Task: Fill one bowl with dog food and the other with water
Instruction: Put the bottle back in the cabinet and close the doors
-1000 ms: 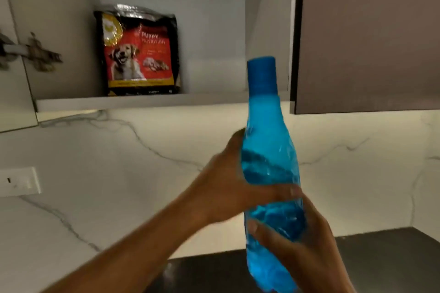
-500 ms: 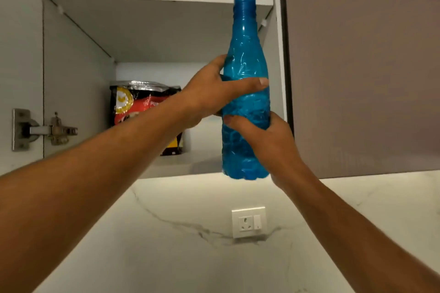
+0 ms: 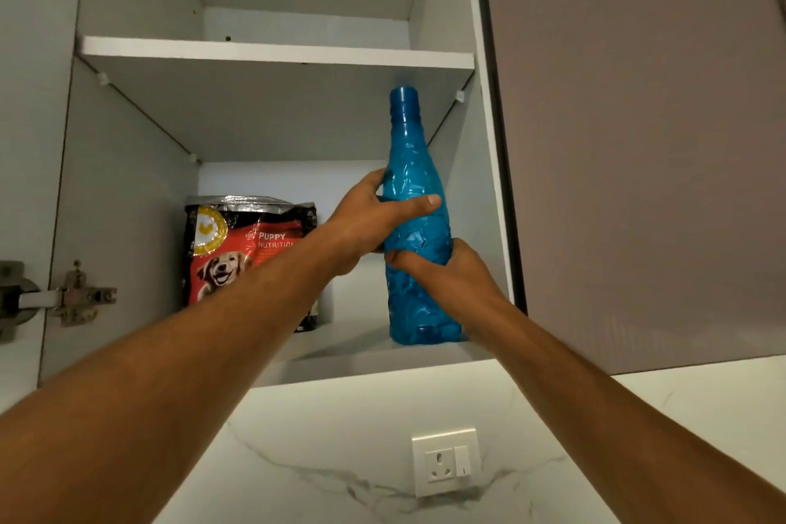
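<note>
The bag of dog food (image 3: pixel 238 255) stands at the back left of the bottom shelf (image 3: pixel 361 366). The left hand (image 3: pixel 374 221) and right hand (image 3: pixel 442 268) both wrap their fingers around the blue bottle (image 3: pixel 414 183), which stands near the shelf's right front corner. No bowls show, so how much is done cannot be told.
</note>
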`<action>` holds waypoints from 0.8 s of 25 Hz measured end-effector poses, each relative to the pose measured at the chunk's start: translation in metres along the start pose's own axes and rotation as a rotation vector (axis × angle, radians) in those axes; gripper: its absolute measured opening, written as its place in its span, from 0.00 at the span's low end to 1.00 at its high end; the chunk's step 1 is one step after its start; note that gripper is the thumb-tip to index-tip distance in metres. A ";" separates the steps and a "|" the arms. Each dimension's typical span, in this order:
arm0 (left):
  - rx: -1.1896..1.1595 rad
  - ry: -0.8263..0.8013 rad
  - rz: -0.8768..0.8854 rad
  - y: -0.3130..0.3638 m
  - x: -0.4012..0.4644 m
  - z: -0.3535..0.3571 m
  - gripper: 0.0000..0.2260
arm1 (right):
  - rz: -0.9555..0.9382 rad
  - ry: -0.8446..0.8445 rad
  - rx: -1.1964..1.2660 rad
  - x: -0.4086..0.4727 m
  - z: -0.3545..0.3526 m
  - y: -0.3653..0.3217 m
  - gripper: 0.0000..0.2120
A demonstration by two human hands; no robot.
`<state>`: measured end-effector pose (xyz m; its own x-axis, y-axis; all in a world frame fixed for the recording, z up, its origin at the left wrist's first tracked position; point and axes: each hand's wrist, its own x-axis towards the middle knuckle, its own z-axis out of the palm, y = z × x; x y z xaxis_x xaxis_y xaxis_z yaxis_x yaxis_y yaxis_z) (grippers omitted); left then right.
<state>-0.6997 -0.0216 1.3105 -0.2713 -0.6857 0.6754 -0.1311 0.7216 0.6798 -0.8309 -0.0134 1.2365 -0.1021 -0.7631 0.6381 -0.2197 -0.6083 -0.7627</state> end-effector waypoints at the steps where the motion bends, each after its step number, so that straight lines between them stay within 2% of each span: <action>1: -0.007 -0.004 -0.013 -0.004 0.004 0.000 0.39 | 0.022 -0.024 -0.014 0.007 0.000 0.002 0.24; 4: 0.047 -0.031 -0.064 -0.013 0.017 0.001 0.37 | 0.078 -0.106 -0.091 0.027 0.002 0.006 0.30; 8: 0.098 -0.004 -0.105 -0.024 0.035 0.008 0.34 | 0.159 -0.202 -0.288 0.049 0.003 -0.001 0.24; 10: 0.114 0.013 -0.121 -0.031 0.044 0.012 0.33 | 0.218 -0.222 -0.391 0.057 0.005 -0.004 0.25; 15: 0.197 0.071 -0.137 -0.052 0.066 0.020 0.32 | 0.259 -0.228 -0.584 0.083 0.020 0.002 0.26; 20: 0.340 0.033 -0.139 -0.078 0.080 0.022 0.33 | 0.321 -0.155 -0.718 0.122 0.031 0.034 0.26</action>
<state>-0.7322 -0.1311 1.3052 -0.1988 -0.7781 0.5958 -0.4754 0.6082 0.6357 -0.8205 -0.1341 1.2846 -0.1418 -0.9308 0.3368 -0.7785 -0.1053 -0.6188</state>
